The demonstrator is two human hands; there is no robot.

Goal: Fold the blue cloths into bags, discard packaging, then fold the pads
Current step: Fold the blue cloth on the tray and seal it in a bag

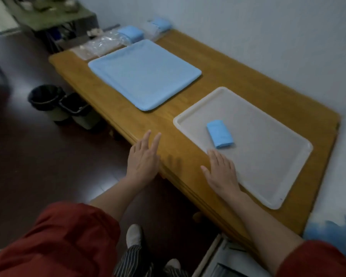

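Note:
A small folded blue cloth (220,134) lies on the white tray (272,176) at the near right of the wooden table (238,80). My right hand (221,170) hovers flat over the tray's near-left corner, fingers straight, just short of the folded cloth and holding nothing. My left hand (144,158) is open over the table's front edge, fingers spread, empty. A large blue pad (144,73) lies spread flat in the middle of the table. Two folded blue cloths (131,34) (161,24) sit at the far end, beside clear plastic packaging (100,46).
Two dark bins (46,97) (75,103) stand on the floor left of the table. A wall runs along the table's right side. A cluttered green unit (54,19) stands beyond the far end. My legs and shoes are below, near the front edge.

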